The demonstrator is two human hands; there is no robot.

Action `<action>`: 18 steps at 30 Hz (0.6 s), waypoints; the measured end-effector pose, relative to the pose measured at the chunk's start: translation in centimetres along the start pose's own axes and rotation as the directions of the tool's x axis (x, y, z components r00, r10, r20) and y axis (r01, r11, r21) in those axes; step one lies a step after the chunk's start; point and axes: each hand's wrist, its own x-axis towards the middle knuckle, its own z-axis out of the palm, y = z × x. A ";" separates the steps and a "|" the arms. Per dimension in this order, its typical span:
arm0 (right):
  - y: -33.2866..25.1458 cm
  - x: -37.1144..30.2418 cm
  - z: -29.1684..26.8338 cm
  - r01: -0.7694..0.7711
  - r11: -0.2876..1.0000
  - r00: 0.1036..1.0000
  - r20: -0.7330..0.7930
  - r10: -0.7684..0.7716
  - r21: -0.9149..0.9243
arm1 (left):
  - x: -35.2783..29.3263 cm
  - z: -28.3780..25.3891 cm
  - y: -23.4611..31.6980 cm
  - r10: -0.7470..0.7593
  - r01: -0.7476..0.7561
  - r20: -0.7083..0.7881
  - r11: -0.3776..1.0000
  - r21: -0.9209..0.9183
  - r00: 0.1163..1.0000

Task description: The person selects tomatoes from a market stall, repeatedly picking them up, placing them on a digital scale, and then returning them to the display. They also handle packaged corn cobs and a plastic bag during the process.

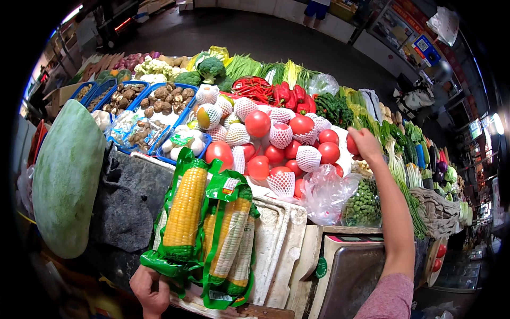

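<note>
At the right of the tomato pile, my right hand [367, 143] is closed around a red tomato [351, 145]. Loose tomatoes [258, 124] lie to its left, some in white foam net sleeves [308, 158]. My left hand [150, 291] is low at the front, fingers curled, against the bottom corner of a green-edged pack of yellow corn [185, 212]. What those fingers hold, if anything, is hidden. A second corn pack [228, 234] lies beside the first, both on white foam box lids [276, 228].
A big pale green winter melon [69, 175] stands at the left by a dark cloth [125, 202]. Blue trays of mushrooms [164, 101] sit behind. Below my right forearm is a scale with a metal pan [353, 282]. A clear plastic bag [326, 194] lies beside bagged green peppercorn-like bits [363, 204].
</note>
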 end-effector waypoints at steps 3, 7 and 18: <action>-0.2 -0.5 1.1 0.013 0.893 0.999 -0.034 -0.031 -0.450 | 0.1 0.0 -0.4 0.034 -0.034 0.001 0.999 0.021 0.999; 1.7 1.1 4.1 0.066 0.883 0.991 -0.074 -0.113 -0.465 | 0.1 -0.1 -0.1 0.012 -0.012 -0.001 1.000 0.010 1.000; 1.9 0.7 3.4 0.076 0.747 0.994 -0.013 -0.112 -0.661 | 0.7 0.2 0.6 -0.027 0.027 0.002 1.000 -0.009 1.000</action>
